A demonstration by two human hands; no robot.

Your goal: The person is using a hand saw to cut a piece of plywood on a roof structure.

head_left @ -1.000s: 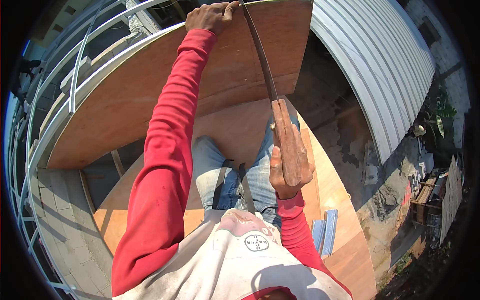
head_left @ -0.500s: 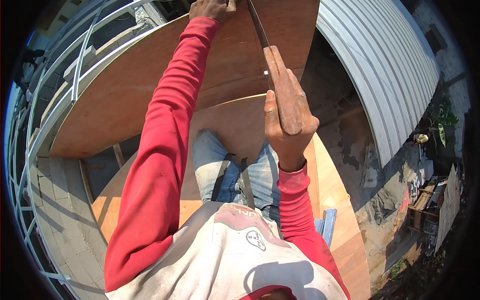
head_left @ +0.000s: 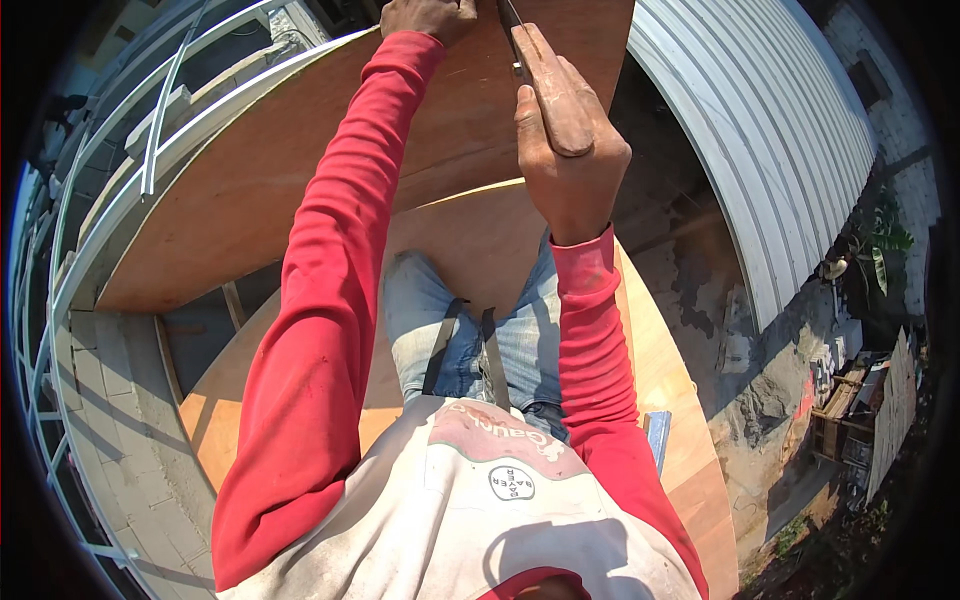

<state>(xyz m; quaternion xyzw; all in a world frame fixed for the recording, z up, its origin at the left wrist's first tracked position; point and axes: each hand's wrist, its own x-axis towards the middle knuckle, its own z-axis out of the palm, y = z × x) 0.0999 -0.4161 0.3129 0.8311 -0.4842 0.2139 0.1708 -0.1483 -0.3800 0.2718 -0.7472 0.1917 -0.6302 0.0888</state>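
Saw (head_left: pixel 548 85): worn wooden handle and thin steel blade, at the top edge of the board (head_left: pixel 300 180).
Right hand (head_left: pixel 570 165): my fingers wrapped tight round the handle.
Left hand (head_left: pixel 428 17): fist-closed near the blade; what it grips I cannot tell.
Board: smooth brown plywood, curved edge, above my knees.
Roof (head_left: pixel 770 150): ribbed grey metal, right of the board.

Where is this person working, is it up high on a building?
Probably an outdoor building site, up high. The person sits on a plywood board, with another plywood sheet in front, a corrugated metal roof alongside and rubble-strewn ground below. The right hand grips a wooden-handled tool.
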